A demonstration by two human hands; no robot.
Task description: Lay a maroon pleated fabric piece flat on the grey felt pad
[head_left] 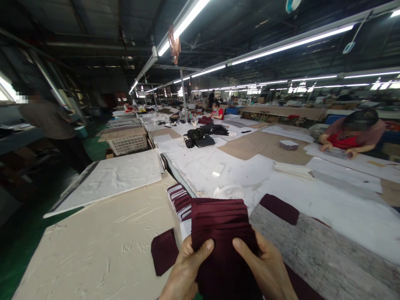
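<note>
Both hands are up at the near edge of the table (103,246), and the grip is firm: left hand (184,271) and right hand (265,268) are clamped on the stack of maroon fabric pieces (218,225), thumbs pressed on top. A loose maroon piece (164,251) lies just left, another maroon piece (279,208) lies right. A small white fan (229,191) sits farther off. Far right, a person in red (350,135) leans over the table.

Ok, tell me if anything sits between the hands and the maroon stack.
Nothing visible does. The left hand and right hand both grip the stack, thumbs pressed on top.
</note>
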